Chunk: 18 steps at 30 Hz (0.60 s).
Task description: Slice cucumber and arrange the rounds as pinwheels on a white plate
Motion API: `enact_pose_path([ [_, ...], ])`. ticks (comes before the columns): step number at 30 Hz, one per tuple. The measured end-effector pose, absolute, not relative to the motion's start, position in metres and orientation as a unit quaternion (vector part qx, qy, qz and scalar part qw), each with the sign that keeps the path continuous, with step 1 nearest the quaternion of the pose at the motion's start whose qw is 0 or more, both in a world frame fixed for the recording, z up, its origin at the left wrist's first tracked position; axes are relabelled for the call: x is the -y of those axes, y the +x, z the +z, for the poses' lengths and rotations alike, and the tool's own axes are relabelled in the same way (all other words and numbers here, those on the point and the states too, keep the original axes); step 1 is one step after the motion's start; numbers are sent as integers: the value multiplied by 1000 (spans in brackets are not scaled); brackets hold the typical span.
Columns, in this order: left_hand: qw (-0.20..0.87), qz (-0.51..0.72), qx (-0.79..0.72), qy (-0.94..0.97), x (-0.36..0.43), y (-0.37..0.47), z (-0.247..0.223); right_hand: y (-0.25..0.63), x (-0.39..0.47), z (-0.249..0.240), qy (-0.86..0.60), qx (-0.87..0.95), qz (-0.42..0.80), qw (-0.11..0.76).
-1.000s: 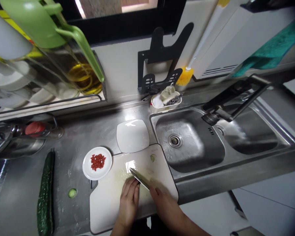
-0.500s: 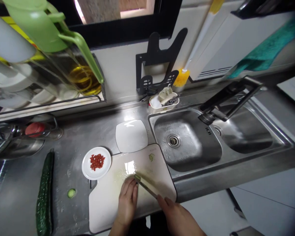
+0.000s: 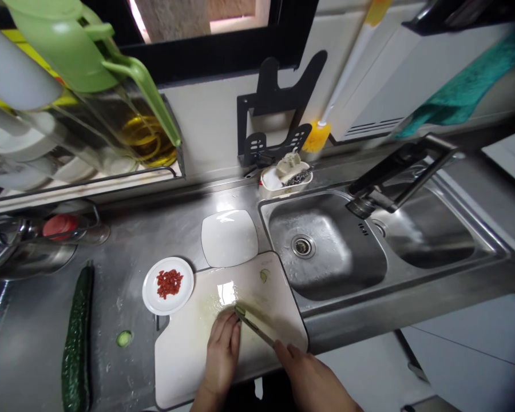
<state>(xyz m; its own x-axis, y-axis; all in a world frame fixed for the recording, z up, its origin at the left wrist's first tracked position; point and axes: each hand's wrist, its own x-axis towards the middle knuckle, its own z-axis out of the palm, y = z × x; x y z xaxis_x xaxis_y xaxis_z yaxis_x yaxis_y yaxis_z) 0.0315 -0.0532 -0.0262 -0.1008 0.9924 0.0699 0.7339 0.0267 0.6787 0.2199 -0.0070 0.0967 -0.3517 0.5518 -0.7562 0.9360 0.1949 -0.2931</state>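
Observation:
My right hand (image 3: 304,369) is closed round the handle of a kitchen knife (image 3: 258,330), whose blade points up and left over the white cutting board (image 3: 184,355). Beside the blade tip, a small green piece of cucumber (image 3: 240,311) shows. My left hand (image 3: 224,342) has its fingers curled and pressed together against that piece, which they mostly cover. A thin green cucumber scrap (image 3: 264,276) lies near the board's far right corner. To the left, a whole dark green cucumber (image 3: 78,337) rests on the steel counter, with a cut cucumber end (image 3: 124,339) beside it.
A round white plate (image 3: 148,293) of chopped red bits overlaps the board's far left corner. Behind the board is a square white plate (image 3: 229,240). On the right are a double steel sink (image 3: 330,240) and a black faucet (image 3: 377,177). An oil bottle (image 3: 150,137) stands on the rack.
The knife blade has shifted very slightly beside the cucumber piece. Both hands stay in nearly the same place, and the view has barely moved.

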Motion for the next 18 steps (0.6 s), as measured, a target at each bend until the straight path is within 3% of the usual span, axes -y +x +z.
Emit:
enact_pose_path([
  [18, 215, 295, -683, 632, 56, 30, -31, 209, -4, 98, 500, -737, -382, 245],
])
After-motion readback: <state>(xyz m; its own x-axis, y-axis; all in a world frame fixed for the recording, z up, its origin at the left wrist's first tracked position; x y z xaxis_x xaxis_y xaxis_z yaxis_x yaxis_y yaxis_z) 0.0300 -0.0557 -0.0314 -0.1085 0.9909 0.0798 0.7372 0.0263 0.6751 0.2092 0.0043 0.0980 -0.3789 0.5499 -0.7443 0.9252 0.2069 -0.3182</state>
